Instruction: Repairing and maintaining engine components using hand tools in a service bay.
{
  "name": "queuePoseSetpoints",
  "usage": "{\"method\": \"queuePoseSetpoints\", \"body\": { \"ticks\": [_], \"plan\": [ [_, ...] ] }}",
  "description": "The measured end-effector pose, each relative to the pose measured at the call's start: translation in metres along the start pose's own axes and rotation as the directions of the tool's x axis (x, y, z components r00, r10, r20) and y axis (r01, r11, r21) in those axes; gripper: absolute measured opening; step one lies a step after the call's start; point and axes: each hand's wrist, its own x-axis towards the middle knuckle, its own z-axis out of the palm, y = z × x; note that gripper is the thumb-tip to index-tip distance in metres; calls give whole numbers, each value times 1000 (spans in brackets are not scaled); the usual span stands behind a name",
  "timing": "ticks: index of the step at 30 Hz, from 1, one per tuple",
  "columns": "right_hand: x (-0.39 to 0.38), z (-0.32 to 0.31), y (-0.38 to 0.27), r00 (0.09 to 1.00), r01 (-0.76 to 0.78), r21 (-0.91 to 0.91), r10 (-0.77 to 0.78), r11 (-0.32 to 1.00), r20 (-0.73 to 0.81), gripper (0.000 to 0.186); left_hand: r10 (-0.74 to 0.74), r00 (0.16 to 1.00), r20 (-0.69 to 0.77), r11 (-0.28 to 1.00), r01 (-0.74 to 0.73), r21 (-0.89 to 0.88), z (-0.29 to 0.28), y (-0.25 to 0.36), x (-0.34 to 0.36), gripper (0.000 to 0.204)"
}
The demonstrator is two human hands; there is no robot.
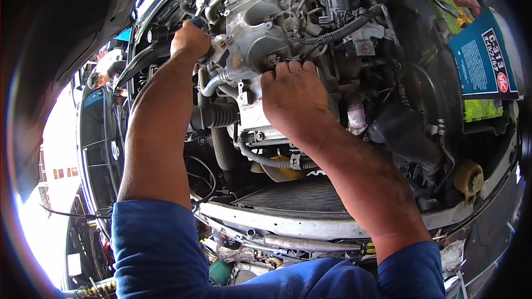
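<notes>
Both of my arms reach over an open engine bay. My left hand [190, 42] is closed at the left side of the engine, round what looks like the dark blue grip [197, 21] of a hand tool. Just beyond the fist a chrome end [200, 3] shows; the tool's exact kind is unclear. My right hand [296, 93] lies over the middle of the grey metal engine [252, 36], its fingers curled down past the knuckles. Whatever those fingertips touch or hold is hidden. Near the right hand runs a black corrugated wiring conduit [343, 34].
A ribbed black intake hose [216, 116] lies below my left forearm. The radiator [293, 196] and front crossmember [327, 222] span the near side. At right, a blue-and-white box [483, 55] rests on a bright green tray [482, 109]. Another person [108, 69] is beyond the left side.
</notes>
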Motion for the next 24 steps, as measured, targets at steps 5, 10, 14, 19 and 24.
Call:
{"method": "queuePoseSetpoints", "body": {
  "ticks": [5,10,14,19,24],
  "plan": [
    [-1,-5,1,1000,8,11,-8,1000,7,23,22,1000,1,1000,-22,2,1,-6,4,49],
    [-2,6,2,989,18,-13,-19,1000,-145,19,52,999,-12,998,-52,-21,5,-15,8,50],
    [-2,8,0,992,13,-15,-14,1000,-128,25,72,997,-1,997,-72,-30,5,-20,10,50],
    [-2,9,0,996,0,-35,-3,999,-92,30,79,997,-11,996,-79,-38,5,-25,10,49],
    [-2,10,-1,996,3,-40,-7,999,-92,33,120,992,-44,992,-121,-20,9,-34,15,48]
  ]
}}
